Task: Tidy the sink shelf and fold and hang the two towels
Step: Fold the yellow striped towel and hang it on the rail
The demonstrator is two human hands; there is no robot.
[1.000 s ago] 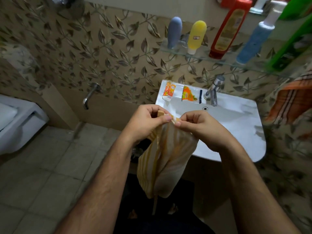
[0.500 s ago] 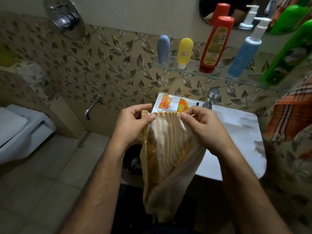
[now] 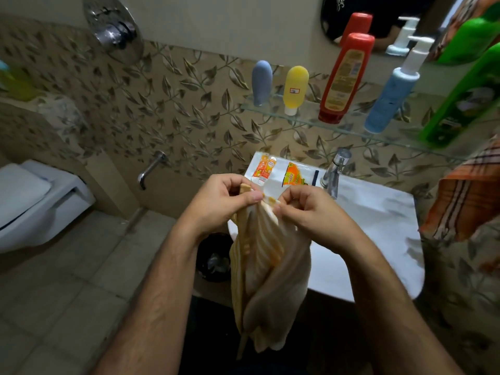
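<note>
A cream towel with orange-yellow stripes [image 3: 267,272] hangs down in front of the white sink [image 3: 378,228]. My left hand [image 3: 221,201] and my right hand [image 3: 308,212] both pinch its top edge, close together, thumbs almost touching. A second towel, orange plaid [image 3: 465,201], hangs at the right edge. On the glass shelf [image 3: 349,127] stand a grey-blue tube [image 3: 261,82], a yellow tube [image 3: 295,89], a red bottle [image 3: 343,77], a blue pump bottle [image 3: 392,93] and a green bottle [image 3: 465,96].
Two orange sachets [image 3: 263,169] [image 3: 293,177] lie on the sink's back rim beside the chrome tap [image 3: 335,171]. A toilet [image 3: 35,198] sits at the left, a wall spout [image 3: 150,171] and a dark bin [image 3: 213,255] under the sink. A mirror [image 3: 389,20] hangs above the shelf.
Half a second ago my hands held the towel's top edge spread apart; now they have come together again, bunching the edge. The view has tilted slightly.
</note>
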